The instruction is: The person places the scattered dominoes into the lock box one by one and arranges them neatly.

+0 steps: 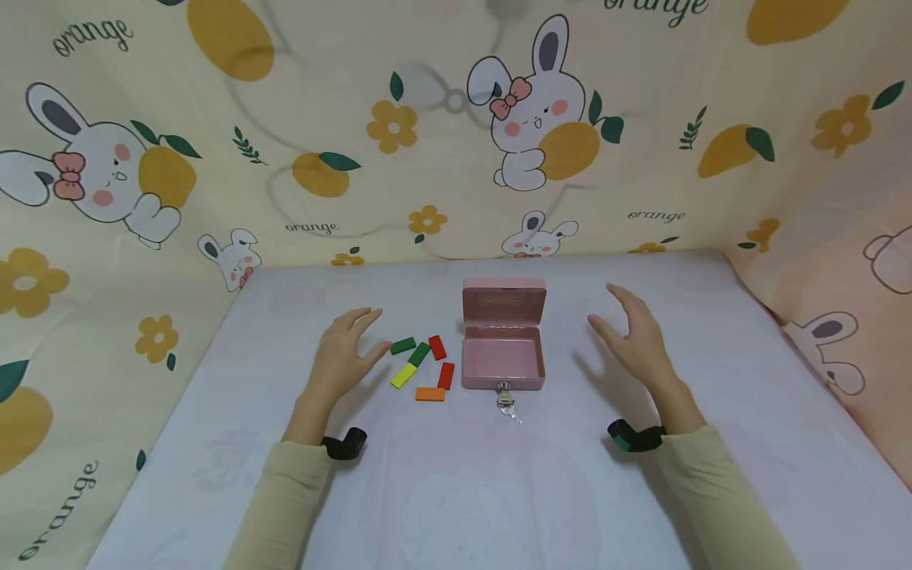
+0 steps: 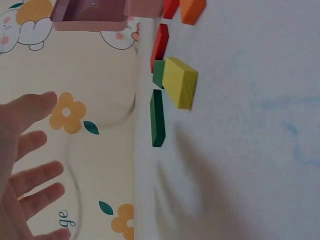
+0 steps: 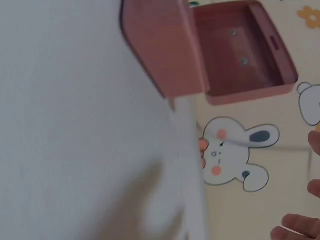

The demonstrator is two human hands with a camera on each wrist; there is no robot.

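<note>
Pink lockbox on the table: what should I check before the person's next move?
1. Lid raised: ok, it stands open.
2. Lockbox free of blocks: ok, none show inside.
3. Six coloured blocks in view: ok, they lie left of the lockbox.
4. Left hand and right hand free: ok, both hold nothing.
5. Key seated in the lock: cannot tell, too small.

There are two hands (image 1: 343,356), one pink box (image 1: 503,358), two green blocks (image 1: 402,345), two red blocks (image 1: 446,376), one yellow block (image 1: 403,375) and one orange block (image 1: 430,394); in total, six blocks.
</note>
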